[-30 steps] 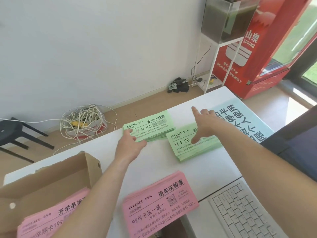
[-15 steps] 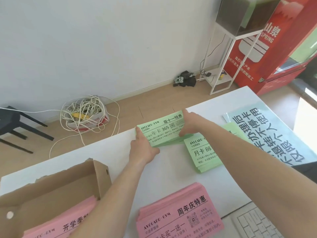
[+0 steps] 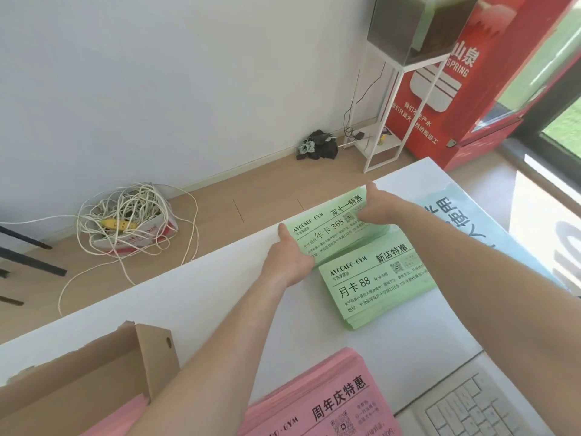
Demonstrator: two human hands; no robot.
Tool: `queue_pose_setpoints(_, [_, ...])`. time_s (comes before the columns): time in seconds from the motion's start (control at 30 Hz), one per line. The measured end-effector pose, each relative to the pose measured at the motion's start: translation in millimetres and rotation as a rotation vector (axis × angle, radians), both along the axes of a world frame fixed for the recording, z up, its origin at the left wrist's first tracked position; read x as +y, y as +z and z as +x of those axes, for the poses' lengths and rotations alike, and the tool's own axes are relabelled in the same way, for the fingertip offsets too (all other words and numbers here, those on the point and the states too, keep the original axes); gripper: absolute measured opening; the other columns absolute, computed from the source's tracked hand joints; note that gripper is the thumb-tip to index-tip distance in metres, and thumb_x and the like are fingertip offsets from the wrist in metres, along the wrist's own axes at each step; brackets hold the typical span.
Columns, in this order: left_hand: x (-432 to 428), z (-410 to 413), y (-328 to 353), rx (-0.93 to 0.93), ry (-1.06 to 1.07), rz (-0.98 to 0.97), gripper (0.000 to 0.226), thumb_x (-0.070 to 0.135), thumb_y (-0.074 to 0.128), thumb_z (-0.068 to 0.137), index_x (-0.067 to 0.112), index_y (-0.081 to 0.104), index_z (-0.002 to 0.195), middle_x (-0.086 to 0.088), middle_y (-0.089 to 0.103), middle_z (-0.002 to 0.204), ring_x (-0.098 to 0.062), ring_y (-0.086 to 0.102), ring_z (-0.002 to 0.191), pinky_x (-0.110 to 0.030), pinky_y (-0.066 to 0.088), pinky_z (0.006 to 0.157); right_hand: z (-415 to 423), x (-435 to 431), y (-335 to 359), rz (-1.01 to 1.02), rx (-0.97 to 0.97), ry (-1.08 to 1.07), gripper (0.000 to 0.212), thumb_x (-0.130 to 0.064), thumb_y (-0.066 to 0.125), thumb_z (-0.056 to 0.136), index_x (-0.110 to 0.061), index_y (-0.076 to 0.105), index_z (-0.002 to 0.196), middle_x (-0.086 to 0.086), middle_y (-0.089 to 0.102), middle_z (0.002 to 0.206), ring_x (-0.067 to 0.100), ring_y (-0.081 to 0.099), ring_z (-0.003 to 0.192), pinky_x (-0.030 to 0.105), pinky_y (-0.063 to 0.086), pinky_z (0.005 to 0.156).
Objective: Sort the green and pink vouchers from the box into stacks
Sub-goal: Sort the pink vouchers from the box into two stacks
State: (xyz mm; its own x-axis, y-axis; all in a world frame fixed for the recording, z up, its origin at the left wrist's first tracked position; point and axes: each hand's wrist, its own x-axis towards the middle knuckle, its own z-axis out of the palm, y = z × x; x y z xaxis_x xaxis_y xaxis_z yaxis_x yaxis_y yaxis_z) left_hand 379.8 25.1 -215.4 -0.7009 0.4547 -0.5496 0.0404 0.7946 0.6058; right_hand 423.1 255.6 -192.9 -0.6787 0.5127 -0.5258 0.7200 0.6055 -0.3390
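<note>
- The table [image 3: 195, 297] carries three sorted piles.
- The box [image 3: 94, 372] stands open at the near left. Pink vouchers [image 3: 125, 413] show inside, so I judge the sorting unfinished.
- The pink stack [image 3: 314, 401] lies nearest me, just right of the box.
- The near green stack [image 3: 377, 287] lies flat mid-table.
- The far green stack [image 3: 327, 234] sits by the table's far edge, overlapping its green neighbour.
- My left hand [image 3: 289, 262] grips the far stack's left end. My right hand [image 3: 377, 209] pinches its right end, fingers curled on top.
- I'd press both ends evenly, square the edges, then set it down clear of the neighbour and the table's edge.
</note>
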Motion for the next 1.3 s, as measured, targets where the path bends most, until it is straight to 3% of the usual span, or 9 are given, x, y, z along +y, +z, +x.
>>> queue_pose_setpoints(0.2, [9.2,-9.1,-6.8,-0.052,0.032,0.085,0.068,0.016,0.054,0.086,0.015,0.025,0.147,0.004,0.069,0.117,-0.021,0.06,0.101,-0.024,0.041,0.063,2.8,13.7,-6.1,-0.009,0.015,-0.057,0.084,-0.017,0.054,0.092,-0.008,0.001,0.157,0.015,0.061,0.125,0.031,0.058,0.108,0.041,0.049,0.081])
queue_pose_setpoints(0.3, [1.9,-7.8,0.4,-0.073,0.051,0.098,0.06,0.016,0.055,0.09,0.017,0.028,0.144,0.004,0.067,0.124,-0.025,0.059,0.116,-0.029,0.045,0.079,5.4,11.0,-6.1,-0.021,-0.006,-0.088,0.084,-0.022,0.057,0.092,-0.009,0.003,0.156,0.016,0.058,0.128,0.031,0.056,0.105,0.039,0.047,0.073])
queue_pose_setpoints(0.43, [-28.1,5.7,20.0,-0.059,0.076,0.11,0.079,0.027,0.058,0.094,0.022,0.016,0.161,-0.001,0.044,0.156,-0.025,0.045,0.14,-0.036,0.038,0.111,19.6,-5.9,6.8,0.139,0.01,-0.095,0.084,-0.032,0.061,0.092,-0.008,0.013,0.155,0.024,0.042,0.143,0.044,0.043,0.13,0.05,0.043,0.102])
queue_pose_setpoints(0.7, [-114.8,86.0,53.8,0.125,0.01,0.033,0.057,0.035,0.064,0.09,0.022,0.052,0.144,0.004,0.056,0.144,-0.017,0.054,0.129,-0.036,0.043,0.108,105.3,-99.5,37.4,0.032,0.322,-0.012,0.071,-0.027,0.061,0.09,-0.017,0.032,0.154,0.012,0.045,0.147,0.034,0.049,0.129,0.05,0.046,0.103])
queue_pose_setpoints(0.93, [-168.8,192.1,49.5,0.315,-0.114,-0.024,0.086,0.049,0.071,0.079,0.027,0.035,0.154,0.004,0.039,0.157,-0.017,0.031,0.146,-0.039,0.031,0.118,213.1,-169.5,12.8,-0.038,0.277,0.117,0.058,-0.029,0.062,0.091,-0.013,0.048,0.144,0.008,0.054,0.14,0.027,0.055,0.122,0.044,0.046,0.102])
queue_pose_setpoints(1.07, [-185.1,232.2,28.6,0.471,-0.345,-0.315,0.128,0.072,0.07,0.064,0.022,0.003,0.161,-0.008,0.013,0.168,-0.032,0.004,0.155,-0.053,0.009,0.125,250.2,-182.8,1.0,-0.178,0.171,0.059,0.089,-0.053,0.07,0.085,-0.014,0.03,0.154,0.011,0.046,0.149,0.029,0.051,0.13,0.046,0.044,0.105])
queue_pose_setpoints(1.17, [-185.7,247.4,13.1,0.522,-0.446,-0.421,0.143,0.075,0.073,0.056,0.026,-0.014,0.158,-0.013,0.003,0.168,-0.039,-0.001,0.154,-0.06,0.005,0.123,262.5,-194.9,1.6,-0.311,0.107,0.125,0.121,-0.051,0.087,0.068,-0.016,0.013,0.158,0.011,0.037,0.151,0.03,0.046,0.134,0.044,0.042,0.107])
queue_pose_setpoints(1.23, [-183.1,251.9,6.5,0.591,-0.48,-0.473,0.142,0.071,0.075,0.057,0.026,-0.014,0.157,-0.018,0.008,0.165,-0.043,0.007,0.152,-0.061,0.009,0.121,268.2,-203.5,0.2,-0.232,0.044,0.276,0.141,-0.047,0.093,0.059,-0.024,-0.005,0.158,0.01,0.023,0.155,0.032,0.038,0.139,0.047,0.04,0.11])
queue_pose_setpoints(1.3, [-183.7,252.5,0.2,0.661,-0.471,-0.507,0.132,0.06,0.077,0.063,0.024,-0.009,0.157,-0.021,0.018,0.161,-0.043,0.018,0.147,-0.061,0.014,0.12,269.8,-209.5,-3.0,0.018,0.002,0.464,0.149,-0.05,0.092,0.054,-0.031,-0.016,0.156,0.009,0.006,0.161,0.035,0.025,0.144,0.052,0.039,0.111])
